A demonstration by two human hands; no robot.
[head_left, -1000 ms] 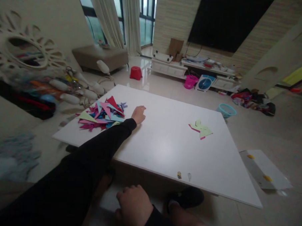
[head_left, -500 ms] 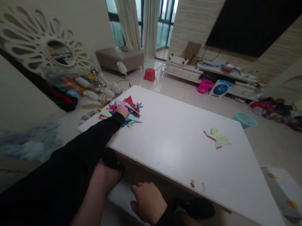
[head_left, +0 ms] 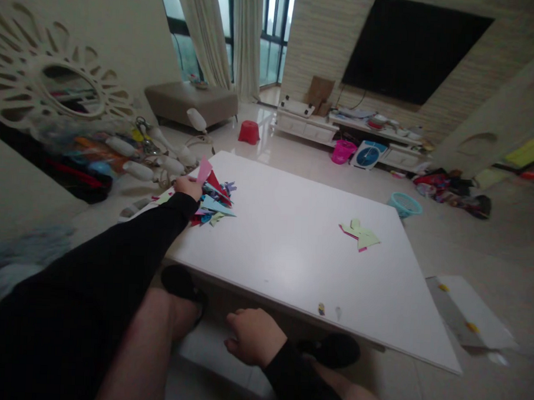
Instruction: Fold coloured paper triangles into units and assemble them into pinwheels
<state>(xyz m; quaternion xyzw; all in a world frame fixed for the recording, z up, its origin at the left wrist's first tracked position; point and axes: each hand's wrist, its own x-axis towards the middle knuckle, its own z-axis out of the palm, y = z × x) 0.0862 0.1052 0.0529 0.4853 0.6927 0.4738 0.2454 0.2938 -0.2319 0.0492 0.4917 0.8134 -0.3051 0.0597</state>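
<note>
My left hand (head_left: 189,188) is closed on a piece of pink paper (head_left: 204,170), which it holds up at the far left of the white table. Right beside and below it lies a heap of coloured paper scraps (head_left: 218,205) in red, light blue, purple and green. My right hand (head_left: 258,336) hangs in front of the table's near edge, above my lap, with nothing seen in it; its fingers are loosely bent and the thumb stands apart. On the right half of the white table (head_left: 283,236) lies a light green paper cutout (head_left: 363,235) with dark pink paper showing at its edges.
Two small stickers (head_left: 321,309) are at the table's near edge. A blue basket (head_left: 405,204) stands behind the right corner, and a white board with yellow parts (head_left: 470,309) lies on the right. A floor lamp (head_left: 138,171) crowds the left end.
My left hand has lifted the pink paper from the heap and drawn it slightly up and left. The right hand stays near the lap. The view has turned a little to the right.
</note>
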